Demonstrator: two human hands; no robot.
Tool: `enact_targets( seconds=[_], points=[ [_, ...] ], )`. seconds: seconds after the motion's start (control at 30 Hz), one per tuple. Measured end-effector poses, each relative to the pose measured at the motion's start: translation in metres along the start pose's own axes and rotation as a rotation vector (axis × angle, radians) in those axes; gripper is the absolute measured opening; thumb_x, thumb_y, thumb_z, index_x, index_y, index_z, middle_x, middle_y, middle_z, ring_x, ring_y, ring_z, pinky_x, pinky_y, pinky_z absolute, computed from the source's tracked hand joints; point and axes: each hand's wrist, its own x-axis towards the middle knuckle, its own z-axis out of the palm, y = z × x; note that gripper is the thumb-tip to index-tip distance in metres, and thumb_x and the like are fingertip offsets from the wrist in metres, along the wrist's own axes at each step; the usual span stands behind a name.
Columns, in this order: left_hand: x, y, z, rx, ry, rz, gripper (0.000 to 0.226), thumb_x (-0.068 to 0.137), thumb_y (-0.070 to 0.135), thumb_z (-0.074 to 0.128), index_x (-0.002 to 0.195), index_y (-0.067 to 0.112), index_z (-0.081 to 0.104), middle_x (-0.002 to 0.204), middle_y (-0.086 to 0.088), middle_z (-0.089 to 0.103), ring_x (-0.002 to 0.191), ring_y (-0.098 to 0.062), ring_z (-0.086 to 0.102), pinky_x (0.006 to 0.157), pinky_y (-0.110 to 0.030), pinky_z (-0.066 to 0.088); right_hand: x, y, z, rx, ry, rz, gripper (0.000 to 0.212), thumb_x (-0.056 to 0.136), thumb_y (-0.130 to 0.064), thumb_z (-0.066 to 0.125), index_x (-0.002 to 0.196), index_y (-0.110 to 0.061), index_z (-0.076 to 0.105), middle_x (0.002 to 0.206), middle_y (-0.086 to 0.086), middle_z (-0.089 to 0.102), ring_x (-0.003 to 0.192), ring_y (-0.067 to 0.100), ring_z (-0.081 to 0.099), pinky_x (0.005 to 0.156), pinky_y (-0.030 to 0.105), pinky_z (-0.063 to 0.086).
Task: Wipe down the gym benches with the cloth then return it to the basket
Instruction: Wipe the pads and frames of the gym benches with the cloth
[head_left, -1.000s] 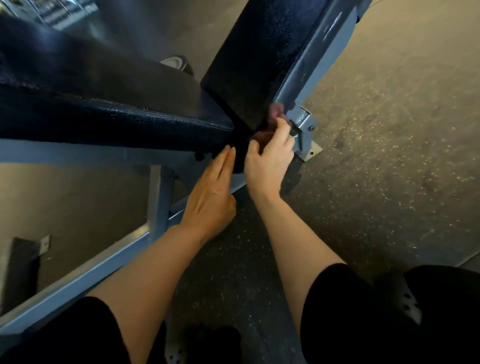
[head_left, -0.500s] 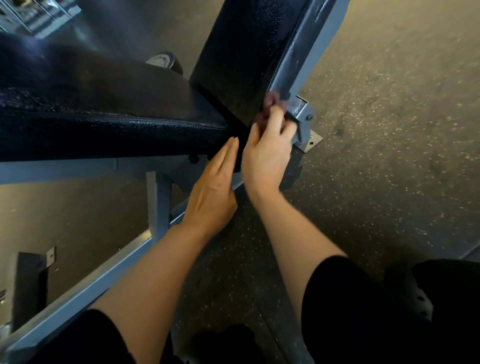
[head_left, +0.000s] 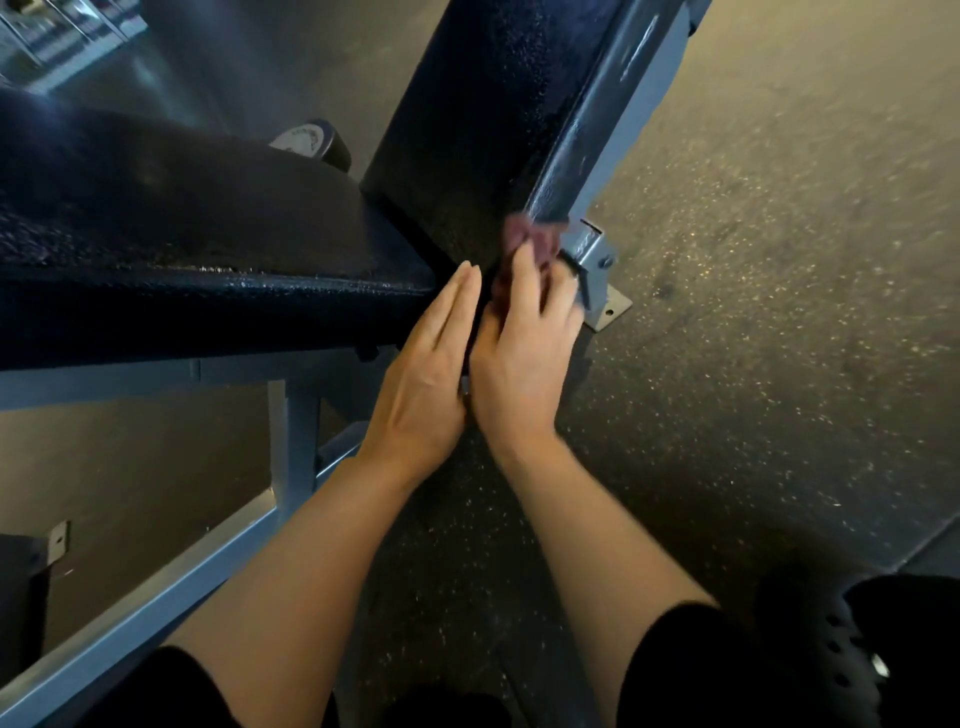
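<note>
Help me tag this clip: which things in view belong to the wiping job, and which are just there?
Job: cloth, right hand, left hand, back pad, seat pad.
Just there: floor bracket, grey frame, black shoe.

A dark speckled rubber floor (head_left: 753, 364) spreads to the right. A round grey and black object (head_left: 310, 146), blurred, shows behind the padding. A black perforated shoe (head_left: 852, 654) rests on the floor at lower right.
</note>
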Motion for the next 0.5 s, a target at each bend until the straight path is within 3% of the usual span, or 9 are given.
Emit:
enact_targets(
  seconds=[0.07, 0.1, 0.23, 0.3, 0.4, 0.5],
  points=[
    [0.005, -0.001, 0.0, -0.023, -0.011, -0.004, 0.069, 0.098, 0.005, 0.048, 0.154, 0.016, 0.009, 0.162, 0.0, 0.008, 0.146, -0.005, 0.007, 0.115, -0.011, 0.005, -0.023, 0.006, -0.003, 0.03, -0.107, 0.023, 0.047, 0.096, -0.018, 0.05, 0.142, -0.021, 0.044, 0.138, 0.004, 0.041, 0.117, 0.02, 0.041, 0.093, 0.029, 0.042],
    [0.008, 0.0, 0.002, -0.044, -0.014, -0.011, 0.071, 0.098, 0.004, 0.05, 0.154, 0.017, 0.008, 0.161, 0.002, 0.007, 0.146, -0.004, 0.007, 0.115, -0.011, 0.005, -0.017, 0.006, -0.004, 0.028, -0.083, 0.032, 0.046, 0.095, -0.016, 0.051, 0.14, -0.02, 0.046, 0.136, 0.004, 0.043, 0.116, 0.019, 0.041, 0.092, 0.028, 0.041],
    [0.025, 0.002, 0.01, -0.109, 0.038, 0.004, 0.081, 0.087, -0.016, 0.055, 0.153, 0.009, 0.015, 0.16, -0.003, 0.015, 0.146, -0.006, 0.012, 0.115, -0.01, 0.009, 0.063, -0.007, -0.007, 0.004, 0.279, 0.076, 0.049, 0.089, -0.006, 0.048, 0.138, -0.011, 0.049, 0.13, 0.014, 0.048, 0.103, 0.03, 0.044, 0.081, 0.022, 0.024],
    [0.035, 0.006, 0.012, -0.103, 0.063, 0.029, 0.08, 0.085, -0.019, 0.053, 0.152, 0.006, 0.016, 0.16, -0.006, 0.017, 0.147, -0.01, 0.013, 0.115, -0.011, 0.008, 0.082, -0.007, -0.007, 0.0, 0.309, 0.075, 0.052, 0.088, -0.005, 0.045, 0.139, -0.011, 0.05, 0.131, 0.015, 0.048, 0.1, 0.033, 0.044, 0.08, 0.023, 0.024],
    [0.034, 0.009, 0.01, -0.112, 0.077, 0.001, 0.065, 0.095, 0.002, 0.048, 0.152, 0.009, 0.018, 0.158, -0.001, 0.015, 0.145, -0.005, 0.009, 0.115, -0.01, 0.006, 0.036, 0.001, -0.001, -0.021, 0.155, -0.025, 0.05, 0.092, -0.011, 0.049, 0.141, -0.016, 0.049, 0.138, 0.013, 0.045, 0.112, 0.031, 0.042, 0.091, 0.03, 0.035],
    [0.004, -0.009, 0.014, -0.057, 0.0, 0.0, 0.066, 0.098, 0.009, 0.045, 0.153, 0.018, 0.009, 0.159, 0.006, 0.007, 0.145, 0.0, 0.004, 0.117, -0.017, 0.006, -0.026, 0.018, 0.004, -0.011, -0.147, 0.0, 0.055, 0.095, -0.014, 0.053, 0.147, -0.021, 0.04, 0.143, 0.005, 0.039, 0.12, 0.021, 0.038, 0.094, 0.022, 0.031]
  ],
)
